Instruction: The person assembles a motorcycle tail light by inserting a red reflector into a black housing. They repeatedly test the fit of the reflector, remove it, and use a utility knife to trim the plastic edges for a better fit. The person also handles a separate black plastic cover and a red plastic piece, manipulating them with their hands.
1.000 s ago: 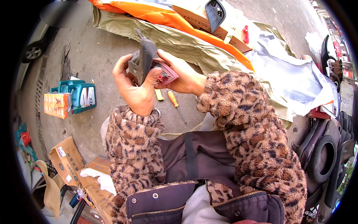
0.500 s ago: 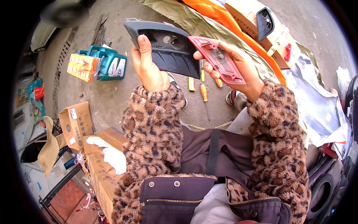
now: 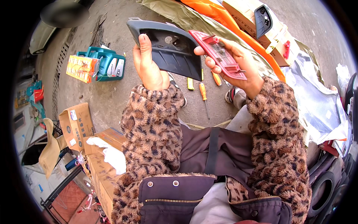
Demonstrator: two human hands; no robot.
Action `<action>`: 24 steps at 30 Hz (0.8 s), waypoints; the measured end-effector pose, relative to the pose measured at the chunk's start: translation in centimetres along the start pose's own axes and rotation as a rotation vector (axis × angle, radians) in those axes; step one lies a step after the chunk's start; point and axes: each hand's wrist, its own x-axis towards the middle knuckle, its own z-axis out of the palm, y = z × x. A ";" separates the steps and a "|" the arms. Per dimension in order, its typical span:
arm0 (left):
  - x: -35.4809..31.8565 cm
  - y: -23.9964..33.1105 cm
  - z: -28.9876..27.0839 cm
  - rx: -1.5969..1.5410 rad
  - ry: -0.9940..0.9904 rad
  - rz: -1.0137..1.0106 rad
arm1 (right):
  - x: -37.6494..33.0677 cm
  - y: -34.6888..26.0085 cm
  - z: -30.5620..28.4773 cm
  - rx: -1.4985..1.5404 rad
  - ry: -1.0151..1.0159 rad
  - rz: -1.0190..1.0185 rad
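My left hand (image 3: 150, 67) grips the left end of a black plastic bumper trim piece (image 3: 173, 56), its thumb lying over the near face. That piece has a round hole and a recessed, ribbed inner side. In my right hand (image 3: 240, 61) is a red vehicle reflector lens (image 3: 220, 56), held between fingers and palm with its clipped back side showing. The lens stands at the right end of the black trim, very close to it; whether they touch I cannot tell. Below them on the ground lies an orange-handled screwdriver (image 3: 203, 91), with another orange handle (image 3: 216, 78) beside it.
To the left stands a teal oil jug (image 3: 112, 67) with an orange-and-clear package (image 3: 80, 68) against it. Cardboard boxes (image 3: 100, 168) sit at lower left. On a carton (image 3: 242, 18) at upper right rest a second black trim (image 3: 263, 22) and a red piece (image 3: 286, 49).
My right hand has tilted the red lens, so its back clips stand out more. The black trim has shifted very slightly to the right in my left hand.
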 end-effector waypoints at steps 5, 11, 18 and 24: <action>0.1 -0.2 -0.1 0.008 0.009 -0.004 | 0.2 -0.1 -0.1 -0.042 0.002 -0.019; 0.0 -0.4 0.0 0.014 0.005 -0.018 | 0.2 -0.4 -0.2 -0.024 -0.030 -0.021; 0.0 -0.1 0.1 0.025 0.006 -0.017 | 0.2 -0.4 -0.1 -0.017 -0.039 -0.012; 0.0 -0.2 0.1 0.023 0.004 -0.023 | 0.2 -0.3 -0.2 -0.043 -0.038 -0.025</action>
